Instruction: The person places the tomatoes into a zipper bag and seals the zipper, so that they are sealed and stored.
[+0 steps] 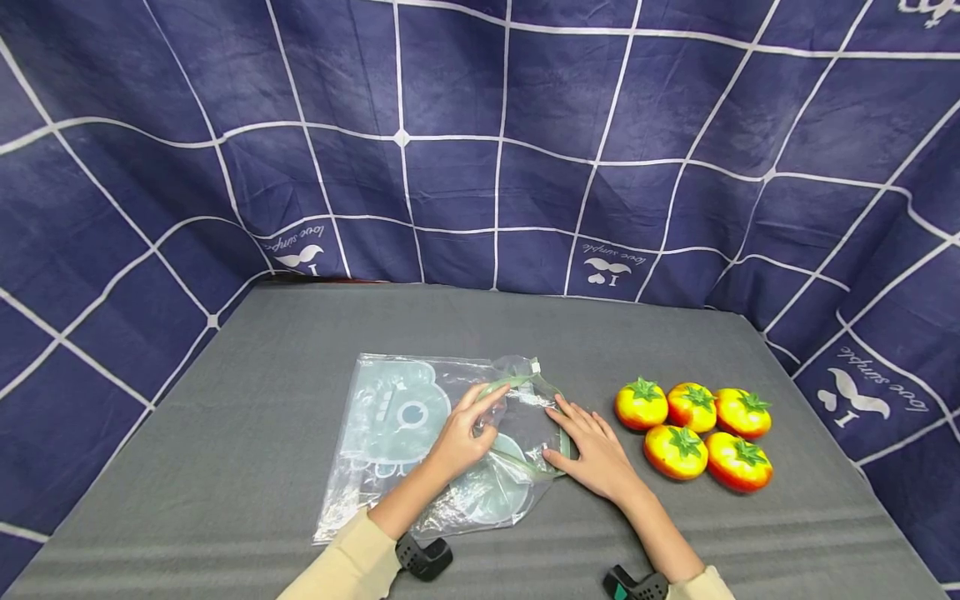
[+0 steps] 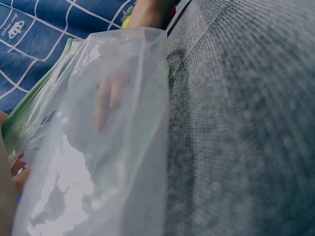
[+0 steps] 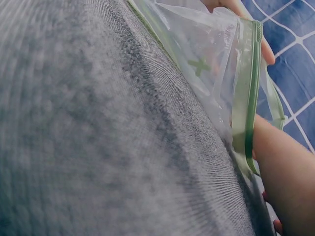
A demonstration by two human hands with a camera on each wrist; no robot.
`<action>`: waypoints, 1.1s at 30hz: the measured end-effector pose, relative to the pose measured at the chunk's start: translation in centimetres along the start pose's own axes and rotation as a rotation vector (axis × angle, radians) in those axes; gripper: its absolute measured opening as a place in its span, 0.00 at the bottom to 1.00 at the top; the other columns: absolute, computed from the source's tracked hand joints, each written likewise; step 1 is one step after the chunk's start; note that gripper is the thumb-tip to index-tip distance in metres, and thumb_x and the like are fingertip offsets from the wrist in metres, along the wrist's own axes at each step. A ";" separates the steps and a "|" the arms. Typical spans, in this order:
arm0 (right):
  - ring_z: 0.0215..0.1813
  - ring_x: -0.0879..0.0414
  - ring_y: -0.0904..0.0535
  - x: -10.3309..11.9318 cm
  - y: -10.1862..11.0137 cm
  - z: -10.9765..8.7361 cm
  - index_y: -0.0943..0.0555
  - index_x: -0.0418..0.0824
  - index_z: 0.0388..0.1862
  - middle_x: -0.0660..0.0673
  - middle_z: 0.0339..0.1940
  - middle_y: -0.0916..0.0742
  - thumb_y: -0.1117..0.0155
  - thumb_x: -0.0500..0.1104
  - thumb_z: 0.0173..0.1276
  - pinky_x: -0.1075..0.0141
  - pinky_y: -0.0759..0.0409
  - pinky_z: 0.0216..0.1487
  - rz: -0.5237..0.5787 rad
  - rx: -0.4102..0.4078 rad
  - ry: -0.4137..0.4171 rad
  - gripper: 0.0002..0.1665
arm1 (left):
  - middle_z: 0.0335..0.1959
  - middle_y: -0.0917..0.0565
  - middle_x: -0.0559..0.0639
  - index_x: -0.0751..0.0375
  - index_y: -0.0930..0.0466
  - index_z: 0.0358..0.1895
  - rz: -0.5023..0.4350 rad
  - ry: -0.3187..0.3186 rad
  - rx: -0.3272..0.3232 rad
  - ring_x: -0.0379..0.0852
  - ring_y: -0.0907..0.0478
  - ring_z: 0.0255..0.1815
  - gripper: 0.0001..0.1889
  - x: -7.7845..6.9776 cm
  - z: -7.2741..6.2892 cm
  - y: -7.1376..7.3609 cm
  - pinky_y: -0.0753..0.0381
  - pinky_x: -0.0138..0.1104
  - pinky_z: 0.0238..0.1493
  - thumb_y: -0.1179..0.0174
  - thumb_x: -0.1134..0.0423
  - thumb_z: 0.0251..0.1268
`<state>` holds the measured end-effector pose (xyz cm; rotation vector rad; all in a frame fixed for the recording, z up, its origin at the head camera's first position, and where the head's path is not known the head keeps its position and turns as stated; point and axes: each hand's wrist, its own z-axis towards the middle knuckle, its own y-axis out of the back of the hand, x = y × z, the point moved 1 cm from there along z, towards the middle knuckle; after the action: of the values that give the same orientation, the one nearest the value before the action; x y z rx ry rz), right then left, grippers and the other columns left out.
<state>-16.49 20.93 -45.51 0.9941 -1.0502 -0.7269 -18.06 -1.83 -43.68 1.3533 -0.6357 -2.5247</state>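
A clear zip bag (image 1: 405,417) with a pale blue cartoon print and green closure strips lies on the grey surface, its mouth spread apart on the right side. My left hand (image 1: 459,437) grips the upper layer by its green rim and holds it back to the left. At the opposite rim, my right hand (image 1: 596,458) rests with fingers fairly straight and spread, touching the lower layer. In the left wrist view the clear plastic (image 2: 93,147) covers much of the picture, with fingers blurred behind it. The right wrist view shows the green strip (image 3: 248,88) close up.
Several yellow-red tomato-like fruits (image 1: 684,452) with green leafy tops sit in a cluster to the right of my right hand. Grey cloth (image 1: 300,333) covers the table. A blue curtain (image 1: 450,183) with white grid lines hangs behind and at both sides.
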 end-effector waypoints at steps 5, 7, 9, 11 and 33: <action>0.68 0.49 0.36 0.5 0.7 0.0 0.33 0.55 0.65 0.52 0.70 0.34 0.44 0.63 0.57 0.46 0.45 0.67 -0.004 -0.010 0.011 0.36 | 0.56 0.28 0.53 0.54 0.28 0.60 -0.009 0.001 0.015 0.40 0.26 0.38 0.32 -0.1 0.0 0.0 0.27 0.31 0.39 0.50 0.73 0.43; 0.68 0.50 0.35 0.9 1.1 -0.1 0.32 0.55 0.64 0.52 0.69 0.32 0.44 0.63 0.57 0.46 0.44 0.66 -0.004 -0.014 0.018 0.36 | 0.56 0.28 0.53 0.54 0.29 0.60 -0.014 0.006 0.024 0.41 0.26 0.39 0.33 -0.1 0.0 0.0 0.28 0.30 0.37 0.50 0.73 0.43; 0.67 0.50 0.34 1.1 1.5 -0.1 0.31 0.54 0.63 0.52 0.67 0.30 0.43 0.62 0.57 0.47 0.43 0.66 -0.011 -0.023 0.032 0.35 | 0.57 0.29 0.53 0.54 0.30 0.61 -0.015 0.004 0.038 0.42 0.25 0.40 0.33 -0.2 0.0 0.0 0.28 0.28 0.35 0.50 0.73 0.44; 0.66 0.50 0.33 1.3 2.0 -0.1 0.30 0.53 0.62 0.51 0.65 0.28 0.42 0.60 0.57 0.47 0.43 0.65 -0.021 -0.032 0.047 0.33 | 0.56 0.29 0.53 0.55 0.30 0.61 -0.020 -0.006 0.044 0.43 0.23 0.40 0.33 -0.2 0.1 -0.1 0.28 0.27 0.33 0.50 0.73 0.44; 0.59 0.48 0.30 -1.6 7.1 -4.3 0.26 0.49 0.58 0.46 0.58 0.22 0.35 0.45 0.54 0.50 0.45 0.64 -0.057 -0.352 0.024 0.29 | 0.55 0.28 0.54 0.58 0.30 0.61 -0.026 -0.017 0.034 0.44 0.23 0.38 0.33 0.0 0.0 -0.2 0.26 0.29 0.36 0.50 0.75 0.43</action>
<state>-12.83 26.46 -40.25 0.7282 -0.8394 -0.9087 -18.07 -1.66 -43.71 1.3622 -0.6711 -2.5596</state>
